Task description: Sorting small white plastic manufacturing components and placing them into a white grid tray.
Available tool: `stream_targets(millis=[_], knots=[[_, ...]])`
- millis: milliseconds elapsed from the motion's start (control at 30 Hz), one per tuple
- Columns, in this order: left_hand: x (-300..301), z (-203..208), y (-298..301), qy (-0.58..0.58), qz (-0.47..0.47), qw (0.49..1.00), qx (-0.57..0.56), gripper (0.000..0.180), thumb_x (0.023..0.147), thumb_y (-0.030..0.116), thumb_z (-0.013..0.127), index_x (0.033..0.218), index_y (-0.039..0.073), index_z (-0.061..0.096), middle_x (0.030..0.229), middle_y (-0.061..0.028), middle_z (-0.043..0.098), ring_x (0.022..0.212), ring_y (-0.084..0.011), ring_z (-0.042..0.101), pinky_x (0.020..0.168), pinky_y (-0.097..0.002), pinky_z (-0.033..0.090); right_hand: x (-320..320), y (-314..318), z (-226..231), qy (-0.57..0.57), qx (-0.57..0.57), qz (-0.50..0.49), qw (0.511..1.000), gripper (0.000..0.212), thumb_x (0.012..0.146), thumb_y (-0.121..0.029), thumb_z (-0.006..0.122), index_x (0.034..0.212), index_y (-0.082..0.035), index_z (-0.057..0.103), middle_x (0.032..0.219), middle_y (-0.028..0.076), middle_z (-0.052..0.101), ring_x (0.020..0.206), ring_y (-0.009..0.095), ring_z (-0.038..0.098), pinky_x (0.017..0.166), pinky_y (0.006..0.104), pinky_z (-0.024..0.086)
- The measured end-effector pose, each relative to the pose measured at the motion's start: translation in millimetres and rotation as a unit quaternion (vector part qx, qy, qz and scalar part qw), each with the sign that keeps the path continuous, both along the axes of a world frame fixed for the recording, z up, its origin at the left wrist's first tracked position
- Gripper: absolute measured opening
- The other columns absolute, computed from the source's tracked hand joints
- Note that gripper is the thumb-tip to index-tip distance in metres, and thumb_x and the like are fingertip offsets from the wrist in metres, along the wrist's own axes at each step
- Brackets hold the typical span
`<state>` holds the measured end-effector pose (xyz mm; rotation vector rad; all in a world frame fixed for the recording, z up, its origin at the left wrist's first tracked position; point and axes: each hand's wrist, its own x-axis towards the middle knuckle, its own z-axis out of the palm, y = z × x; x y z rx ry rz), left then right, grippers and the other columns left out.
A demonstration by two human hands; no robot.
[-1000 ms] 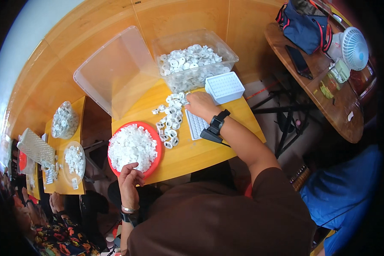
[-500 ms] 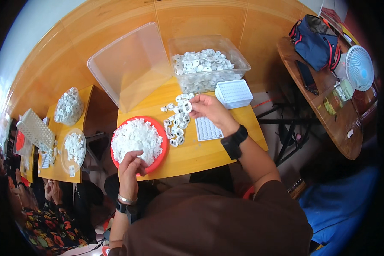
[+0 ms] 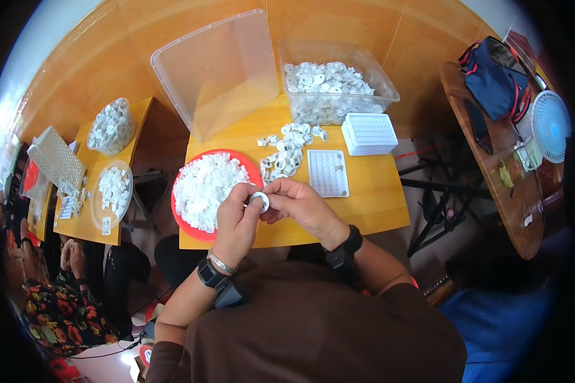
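A round white plastic piece [image 3: 264,199] with a dark center is held between my two hands at the front of the yellow table. My left hand [image 3: 237,220] pinches it from the left, thumb over its face. From the other side, the fingertips of my right hand [image 3: 305,209] grip its edge. Whatever else lies between the fingers is hidden. Beside my left hand is a red round tray [image 3: 176,214] heaped with small white plastic parts [image 3: 206,191]. Beyond my hands lies a loose group of similar round pieces [image 3: 289,153], and right of it a white tray with round pockets [image 3: 328,171].
A clear bin [image 3: 386,97] full of round parts stands at the back, by a leaning clear lid [image 3: 220,67]. Stacked white trays [image 3: 369,135] sit at the right edge. A side table [image 3: 485,172] holds a bag and fan. Another person's hands [image 3: 73,256] show at left.
My right hand has brought a round piece from the group back toward me. My left hand has left the red tray's heap, and both hands now meet at the piece. The view has shifted.
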<state>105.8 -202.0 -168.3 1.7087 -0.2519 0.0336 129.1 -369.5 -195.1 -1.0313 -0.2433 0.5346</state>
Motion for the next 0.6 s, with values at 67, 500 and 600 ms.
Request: stream_targets(millis=[67, 500, 600], knots=[[1.5, -6.3, -0.5, -0.048, 0.031, 0.997, 0.048, 0.009, 0.089, 0.008, 0.053, 0.091, 0.000, 0.054, 0.071, -0.0113, 0.059, 0.064, -0.0190, 0.058, 0.061, -0.0303, 0.046, -3.7, 3.1, 2.9, -0.019, -0.057, -0.027, 0.998, 0.014, 0.096, -0.016, 0.056, 0.104, -0.005, 0.059, 0.089, 0.002, 0.065, 0.076, 0.010, 0.064, 0.070, 0.0237, 0.053], [-1.2, -25.8, 7.6, 0.103, 0.032, 0.989, -0.103, 0.006, 0.088, 0.004, 0.055, 0.093, 0.003, 0.053, 0.077, -0.0024, 0.058, 0.065, -0.0096, 0.054, 0.058, -0.0233, 0.045, -19.1, 20.5, -6.1, -0.237, -0.236, -0.194, 0.922, 0.011, 0.090, -0.008, 0.061, 0.097, 0.001, 0.062, 0.079, 0.001, 0.063, 0.070, 0.005, 0.057, 0.062, 0.0214, 0.046], [0.0, -26.0, 9.9, 0.143, -0.003, 0.977, -0.158, 0.008, 0.091, 0.009, 0.051, 0.097, 0.004, 0.052, 0.082, -0.0050, 0.060, 0.067, -0.0129, 0.059, 0.061, -0.0246, 0.048, -16.9, 14.2, -2.8, -0.224, -0.244, -0.195, 0.923, 0.011, 0.090, -0.009, 0.060, 0.094, 0.001, 0.062, 0.077, 0.001, 0.063, 0.068, 0.005, 0.057, 0.061, 0.0218, 0.046]])
